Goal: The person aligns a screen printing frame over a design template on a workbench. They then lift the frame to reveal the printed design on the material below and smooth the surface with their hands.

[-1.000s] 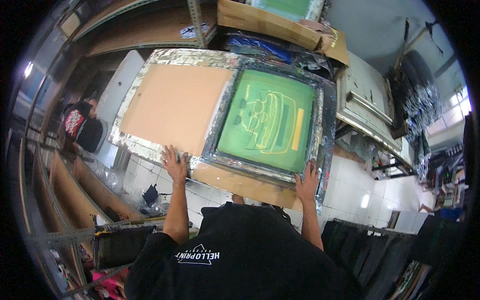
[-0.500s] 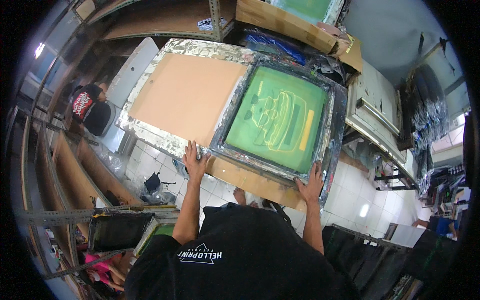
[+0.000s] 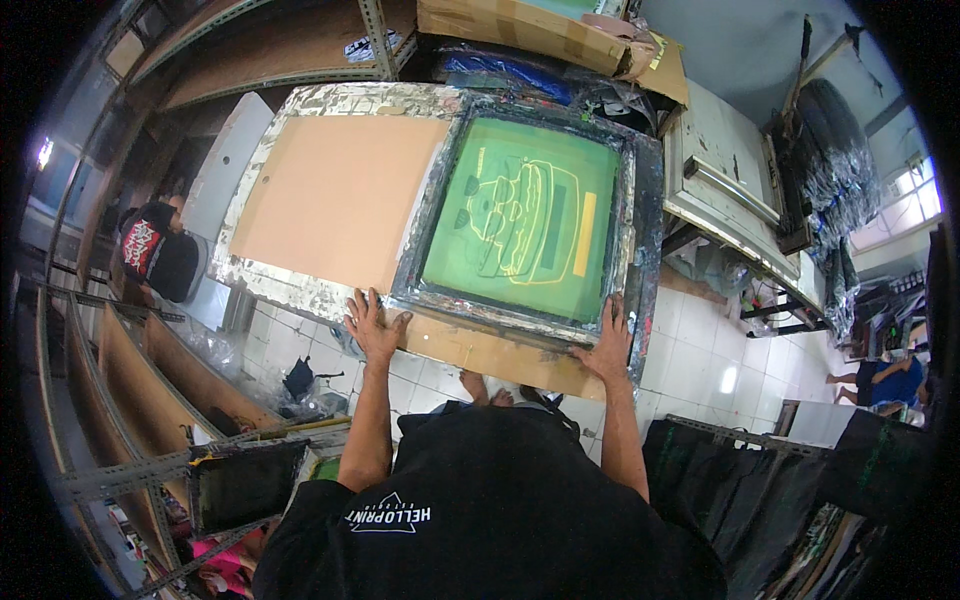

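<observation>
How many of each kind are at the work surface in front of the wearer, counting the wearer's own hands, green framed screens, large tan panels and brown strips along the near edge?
Hands: 2 (left hand, right hand)
Green framed screen: 1
Large tan panel: 1
Brown strip: 1
Total: 5

We find ourselves in workshop, screen-printing by look of it. Green mesh screen [image 3: 525, 222] in ink-smeared frame, yellow line design on it; table [image 3: 380, 100] beneath crusted with paint. We see more frames [image 3: 245, 485] at lower left, metal rack [image 3: 377, 40] with wooden shelves [image 3: 290, 65], worn cardboard box [image 3: 530, 35], stained white bench [image 3: 735, 150], plain tiled floor [image 3: 690, 330]. Dark hanging bundle [image 3: 835, 195] at right, too blurred for us to name. Other people about: we spot one in black [image 3: 165, 250], one in blue [image 3: 890, 385].
</observation>
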